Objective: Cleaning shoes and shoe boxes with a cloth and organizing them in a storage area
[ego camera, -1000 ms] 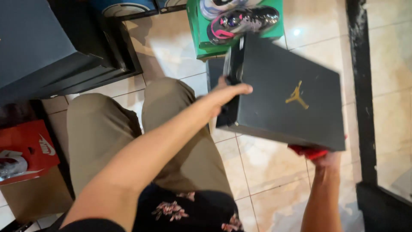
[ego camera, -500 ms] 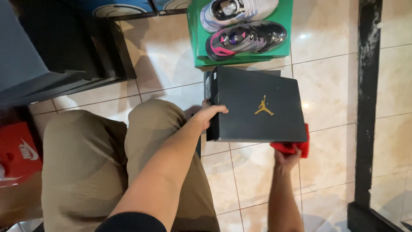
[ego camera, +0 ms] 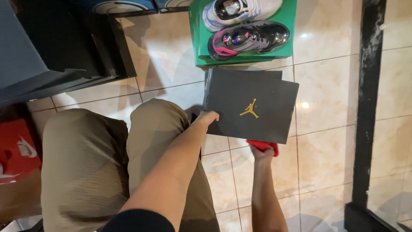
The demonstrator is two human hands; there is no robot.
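Observation:
A black shoebox [ego camera: 251, 105] with a small gold figure on its lid is held low over the tiled floor in front of my knees. My left hand [ego camera: 207, 118] grips its near left corner. My right hand [ego camera: 262, 151] is under the near edge of the box, mostly hidden, with something red [ego camera: 264, 145] showing at the fingers. Just beyond the box, a green box lid [ego camera: 240, 58] on the floor carries a dark sneaker with pink trim [ego camera: 251, 38] and a white sneaker [ego camera: 238, 10].
A dark shelf unit [ego camera: 64, 56] stands at the upper left. A red shoebox [ego camera: 17, 148] lies at the far left beside my leg. A black door frame [ego camera: 365, 107] runs down the right side. Blue boxes [ego camera: 124, 5] sit at the top edge.
The black box has gone from raised and tilted close to me to lower and farther out, near the green lid. Both hands moved with it.

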